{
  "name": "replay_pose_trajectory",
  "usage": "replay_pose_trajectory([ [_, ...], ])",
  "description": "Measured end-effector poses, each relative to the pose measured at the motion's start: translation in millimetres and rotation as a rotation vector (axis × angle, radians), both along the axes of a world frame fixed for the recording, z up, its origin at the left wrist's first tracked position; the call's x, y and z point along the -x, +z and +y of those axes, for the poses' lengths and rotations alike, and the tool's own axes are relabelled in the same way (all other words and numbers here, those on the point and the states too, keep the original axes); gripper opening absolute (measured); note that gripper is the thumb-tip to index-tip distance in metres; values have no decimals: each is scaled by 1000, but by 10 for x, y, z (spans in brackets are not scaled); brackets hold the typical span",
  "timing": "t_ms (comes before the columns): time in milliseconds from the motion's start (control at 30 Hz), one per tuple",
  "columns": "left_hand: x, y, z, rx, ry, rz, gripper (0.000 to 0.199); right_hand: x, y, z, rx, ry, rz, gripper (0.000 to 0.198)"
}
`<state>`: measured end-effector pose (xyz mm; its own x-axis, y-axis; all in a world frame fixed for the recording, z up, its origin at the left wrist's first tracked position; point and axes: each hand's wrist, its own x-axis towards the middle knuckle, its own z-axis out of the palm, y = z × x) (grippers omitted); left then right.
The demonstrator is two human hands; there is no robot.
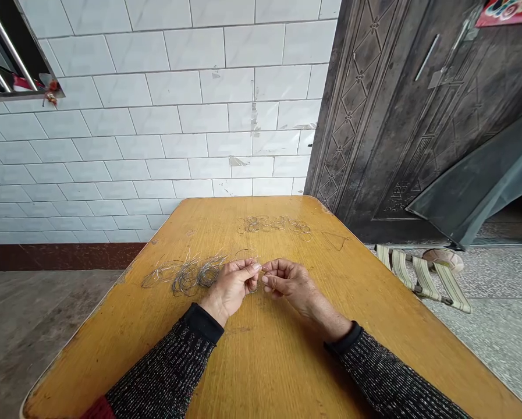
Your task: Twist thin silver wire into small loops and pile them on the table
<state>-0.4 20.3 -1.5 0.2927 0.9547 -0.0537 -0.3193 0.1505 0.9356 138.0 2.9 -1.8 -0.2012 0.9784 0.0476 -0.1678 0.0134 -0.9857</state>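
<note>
My left hand (233,285) and my right hand (292,284) meet fingertip to fingertip above the middle of the table. Both are closed in a pinch on a thin wire (247,251), whose loop shows just behind the fingers; its ends are hidden by them. Beside my left hand lies a tangled pile of coiled wires (186,274), loose ends sticking up. Farther back sits a row of small wire rings (269,223). A bent piece of wire (336,238) lies to the right of that row.
The wooden table (252,372) has rounded far corners and ends near a white tiled wall (191,122). At right is a dark carved door (400,134) with a grey-green curtain (474,186). A striped strap-seat stool (422,276) stands on the floor beside the table.
</note>
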Motion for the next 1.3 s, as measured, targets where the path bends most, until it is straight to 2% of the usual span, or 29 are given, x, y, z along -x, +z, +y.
replay_pose_trajectory([
  [67, 5, -4, 8, -19, 15, 36, 25, -32, 40, -13, -20, 31, -35, 29],
  [133, 0, -5, 8, -112, 48, 134, 23, -69, 85, -25, -53, 25, -69, 28],
  [233, -26, 2, -20, -247, 64, 296, 21, -107, 119, -20, -127, -62, -112, 27],
  [400, -92, 27, -105, -348, 39, 452, 20, -106, 62, 29, -241, -157, -209, 18],
  [533, -125, 32, -139, -372, 14, 493, 20, -95, 14, 39, -371, -221, -292, 9],
  [767, -127, 0, -120, -360, -21, 510, 15, -100, -34, 26, -447, -321, -469, 10],
  [1067, -101, 67, -140, -417, -82, 560, 12, -92, -1, 21, -328, -219, -381, 13],
  [1300, -117, 24, -126, -415, -91, 580, 15, -100, -5, -40, -591, -362, -694, 15],
])
